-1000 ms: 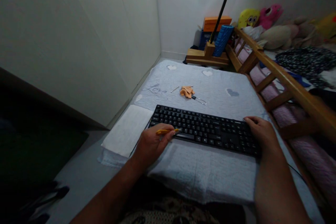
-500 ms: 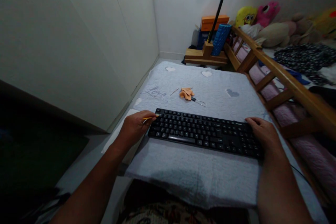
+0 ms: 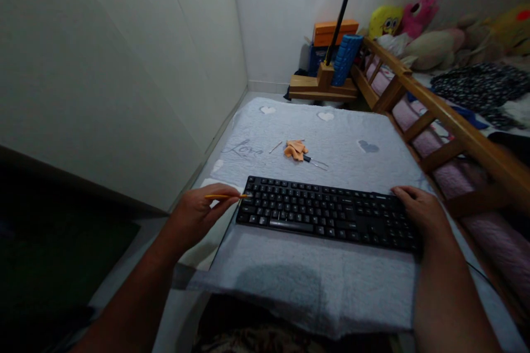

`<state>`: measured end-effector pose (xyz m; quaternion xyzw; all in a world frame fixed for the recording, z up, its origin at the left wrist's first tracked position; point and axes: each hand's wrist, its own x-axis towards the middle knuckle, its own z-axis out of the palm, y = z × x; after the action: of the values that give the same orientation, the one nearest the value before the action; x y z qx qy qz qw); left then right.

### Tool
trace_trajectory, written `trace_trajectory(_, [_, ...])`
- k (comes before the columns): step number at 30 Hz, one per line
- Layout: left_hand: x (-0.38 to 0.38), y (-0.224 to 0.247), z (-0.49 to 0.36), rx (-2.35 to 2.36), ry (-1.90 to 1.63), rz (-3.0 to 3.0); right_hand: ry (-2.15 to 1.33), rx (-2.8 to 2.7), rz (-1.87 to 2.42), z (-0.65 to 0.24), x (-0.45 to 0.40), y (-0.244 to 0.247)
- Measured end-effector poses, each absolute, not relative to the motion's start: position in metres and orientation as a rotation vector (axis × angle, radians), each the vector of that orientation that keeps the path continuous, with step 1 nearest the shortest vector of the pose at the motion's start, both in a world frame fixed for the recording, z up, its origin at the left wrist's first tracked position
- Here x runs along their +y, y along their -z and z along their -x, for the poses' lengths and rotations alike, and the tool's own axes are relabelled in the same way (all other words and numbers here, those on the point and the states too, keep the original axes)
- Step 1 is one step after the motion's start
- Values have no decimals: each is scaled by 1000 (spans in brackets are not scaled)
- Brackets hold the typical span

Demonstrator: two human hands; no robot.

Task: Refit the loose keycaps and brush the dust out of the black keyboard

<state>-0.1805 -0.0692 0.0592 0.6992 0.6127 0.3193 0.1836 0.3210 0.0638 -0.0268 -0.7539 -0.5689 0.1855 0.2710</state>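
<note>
A black computer keyboard (image 3: 314,212) lies across the cloth-covered surface, its cable leaving at the right. My left hand (image 3: 201,212) is closed in a pinch around a slim orange-yellow stick (image 3: 221,196). The stick's far tip reaches over the keys at the keyboard's upper left corner; whether it is a brush or a pencil I cannot make out. At the other end my right hand (image 3: 424,212) grips the keyboard's right edge, thumb on top and the other fingers hidden. Beyond the keyboard are a crumpled orange cloth (image 3: 295,150), a black-handled wire tool (image 3: 317,162) and a cotton swab (image 3: 275,147).
A white sheet (image 3: 207,251) lies under my left hand at the surface's left edge. The grey-blue cloth (image 3: 331,281) covers the surface. A wooden bed rail (image 3: 455,113) runs along the right side, and a pale cabinet (image 3: 124,77) stands left. A wooden stand (image 3: 323,85) is behind.
My left hand has drawn slightly left and down, and the stick now lies more level over the corner keys. My right hand keeps its grip on the keyboard. The view has shifted slightly.
</note>
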Motion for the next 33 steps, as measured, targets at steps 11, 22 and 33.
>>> trace_trajectory(11, [-51,-41,181,1683,-782,-2203,-636,-1498,2092,-321,63,17])
trace_trajectory(22, [-94,-43,178,1562,-777,-2223,-583,-1518,2064,-324,63,22])
trace_trajectory(33, [-112,-50,173,1611,-857,-2190,-607,-1457,2106,-321,65,19])
